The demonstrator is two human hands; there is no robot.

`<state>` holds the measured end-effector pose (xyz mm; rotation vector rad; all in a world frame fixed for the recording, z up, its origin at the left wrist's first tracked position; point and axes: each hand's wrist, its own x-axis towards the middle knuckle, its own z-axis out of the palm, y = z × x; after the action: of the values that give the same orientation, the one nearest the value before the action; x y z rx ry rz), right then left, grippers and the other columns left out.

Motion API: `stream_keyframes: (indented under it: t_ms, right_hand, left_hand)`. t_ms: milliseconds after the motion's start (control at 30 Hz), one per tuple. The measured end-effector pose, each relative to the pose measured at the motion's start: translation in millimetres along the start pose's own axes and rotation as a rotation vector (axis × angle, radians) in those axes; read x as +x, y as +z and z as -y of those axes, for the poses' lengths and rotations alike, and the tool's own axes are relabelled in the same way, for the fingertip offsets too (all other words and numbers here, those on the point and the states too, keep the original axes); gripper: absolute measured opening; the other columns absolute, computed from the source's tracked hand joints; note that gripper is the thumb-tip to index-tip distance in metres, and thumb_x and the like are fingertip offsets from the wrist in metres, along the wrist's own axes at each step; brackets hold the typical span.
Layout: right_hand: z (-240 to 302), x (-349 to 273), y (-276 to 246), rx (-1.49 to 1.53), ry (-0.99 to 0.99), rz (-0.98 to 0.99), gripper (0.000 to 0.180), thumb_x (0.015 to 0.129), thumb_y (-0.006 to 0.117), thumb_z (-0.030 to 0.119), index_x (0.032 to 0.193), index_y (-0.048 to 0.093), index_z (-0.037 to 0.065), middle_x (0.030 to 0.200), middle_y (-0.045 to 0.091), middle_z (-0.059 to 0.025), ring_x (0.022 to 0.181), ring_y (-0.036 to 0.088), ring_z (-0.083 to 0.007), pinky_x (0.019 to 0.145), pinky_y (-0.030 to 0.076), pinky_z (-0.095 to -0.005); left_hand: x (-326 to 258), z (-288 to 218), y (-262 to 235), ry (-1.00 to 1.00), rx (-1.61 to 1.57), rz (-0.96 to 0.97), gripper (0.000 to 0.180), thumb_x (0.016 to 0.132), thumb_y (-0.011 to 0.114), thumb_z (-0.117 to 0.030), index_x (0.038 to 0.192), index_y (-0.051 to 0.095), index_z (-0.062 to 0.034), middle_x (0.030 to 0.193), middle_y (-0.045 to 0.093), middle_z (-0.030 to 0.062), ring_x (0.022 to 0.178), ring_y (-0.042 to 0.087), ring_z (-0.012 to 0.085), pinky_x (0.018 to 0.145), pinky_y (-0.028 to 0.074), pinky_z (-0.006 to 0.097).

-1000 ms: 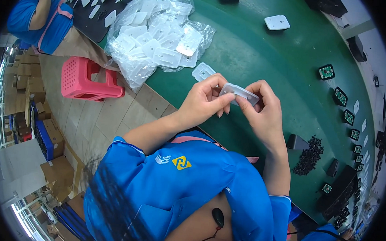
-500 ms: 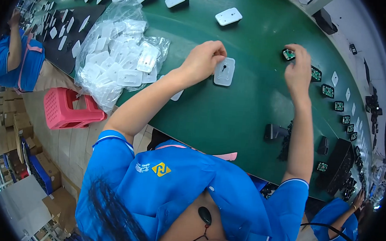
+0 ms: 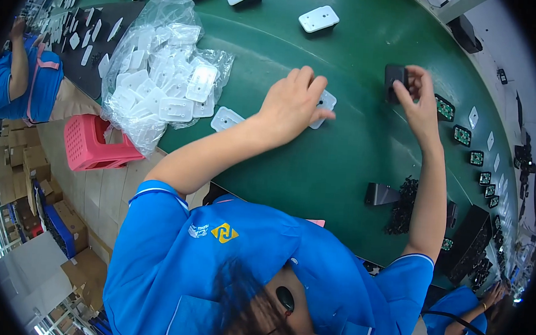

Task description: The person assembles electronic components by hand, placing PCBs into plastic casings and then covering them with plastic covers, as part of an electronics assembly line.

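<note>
Green belt (image 3: pixel 317 164); left hand (image 3: pixel 293 104) presses white plate (image 3: pixel 324 103); right hand (image 3: pixel 420 103) pinches black block (image 3: pixel 395 75).

Clear plastic bag (image 3: pixel 157 75) (white parts), table's left

Head-worn fisheye, steeply down, near green belt (image 3: pixel 291 187)

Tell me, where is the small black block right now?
In the head view, the small black block is pinched in the right hand, above the green table, right of the left hand.
</note>
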<state>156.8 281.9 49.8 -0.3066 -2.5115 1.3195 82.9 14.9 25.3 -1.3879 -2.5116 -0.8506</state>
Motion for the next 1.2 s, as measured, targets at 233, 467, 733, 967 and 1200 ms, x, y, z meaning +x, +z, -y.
stream_keyframes:
  t_ms: [233,467,733,967,1200]
  right_hand:
    - [24.0,-51.5,5.8,-0.133,0.172,0.288,0.032,0.085,0.068,0.020,0.113,0.061,0.005,0.098,0.058,-0.0039,0.083,0.054,-0.0135,0.076,0.045,-0.0264]
    - [43.8,-81.1,14.2,-0.499,-0.076,0.156,0.047,0.076,0.071,0.005,0.120,0.056,0.005,0.113,0.059,-0.0130,0.106,0.055,-0.0323,0.091,0.046,-0.0390]
    - [73.5,-81.8,56.7,-0.374,-0.297,0.133,0.046,0.075,0.070,0.003,0.119,0.058,0.005,0.111,0.061,-0.0126,0.103,0.058,-0.0297,0.087,0.049,-0.0376]
    - [73.3,-74.7,80.3,-0.462,-0.344,0.205,0.044,0.076,0.069,0.006,0.119,0.058,0.007,0.110,0.060,-0.0097,0.100,0.057,-0.0280,0.084,0.049,-0.0369]
    - [74.1,-72.2,83.0,-0.525,-0.368,0.211,0.044,0.076,0.069,0.006,0.119,0.058,0.006,0.109,0.059,-0.0089,0.098,0.057,-0.0269,0.082,0.050,-0.0362]
  left_hand:
    - [-27.4,-2.4,-2.4,0.087,0.016,0.076,0.048,0.072,0.073,-0.021,0.111,0.052,-0.0032,0.106,0.053,0.0116,0.101,0.051,0.0283,0.088,0.042,0.040]
    - [-30.3,15.1,-2.8,0.204,-0.120,0.056,0.042,0.075,0.065,-0.004,0.115,0.053,-0.0046,0.112,0.057,0.0093,0.112,0.051,0.0254,0.094,0.041,0.039]
    - [-42.1,25.6,-9.8,0.064,-0.499,-0.057,0.048,0.078,0.059,0.005,0.124,0.053,-0.0056,0.127,0.056,0.0124,0.118,0.052,0.0316,0.098,0.040,0.041]
    - [-48.8,28.6,-4.3,0.099,-0.481,-0.009,0.047,0.080,0.053,0.007,0.124,0.055,-0.0078,0.134,0.054,0.0077,0.124,0.051,0.0269,0.102,0.038,0.041]
    - [-49.3,29.5,-2.6,0.114,-0.409,0.064,0.051,0.079,0.055,0.006,0.127,0.057,-0.0109,0.136,0.054,0.0048,0.126,0.050,0.0236,0.104,0.035,0.041]
